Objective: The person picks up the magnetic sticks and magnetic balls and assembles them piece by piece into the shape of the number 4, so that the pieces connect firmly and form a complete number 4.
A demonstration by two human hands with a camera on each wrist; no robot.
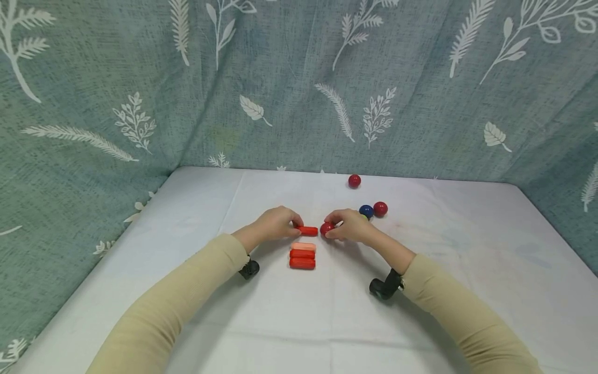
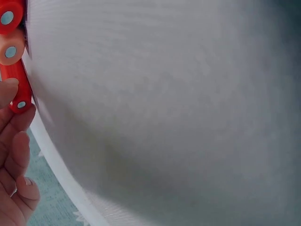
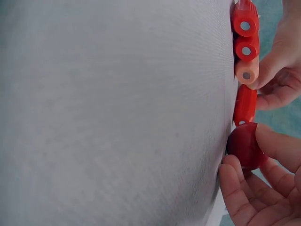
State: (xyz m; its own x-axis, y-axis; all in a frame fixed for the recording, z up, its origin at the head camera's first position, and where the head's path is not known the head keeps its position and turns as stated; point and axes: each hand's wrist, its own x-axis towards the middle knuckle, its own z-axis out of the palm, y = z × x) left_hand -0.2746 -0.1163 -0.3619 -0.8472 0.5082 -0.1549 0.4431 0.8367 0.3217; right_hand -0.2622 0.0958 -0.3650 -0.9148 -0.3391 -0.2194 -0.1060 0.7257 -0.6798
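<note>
My left hand point(image 1: 276, 223) pinches the left end of a short red rod point(image 1: 309, 231) lying on the table. In the left wrist view, a silvery disc shows in the end of that red rod point(image 2: 18, 89), between thumb and finger. Just right of it, my right hand point(image 1: 351, 226) holds a shiny red ball point(image 1: 326, 229) by thumb and fingers. The right wrist view has this red ball point(image 3: 245, 147) close to the rod's end; I cannot tell whether they touch. Nearer me lie a peach rod point(image 1: 303, 246) and two more red rods point(image 1: 302, 264), side by side.
Behind my right hand are a blue ball point(image 1: 366, 211), another red ball point(image 1: 380, 209) and a mostly hidden green one point(image 1: 364, 217). A further red ball point(image 1: 354, 181) sits near the back edge. The white-covered table point(image 1: 261, 332) meets a leaf-patterned curtain point(image 1: 289, 140).
</note>
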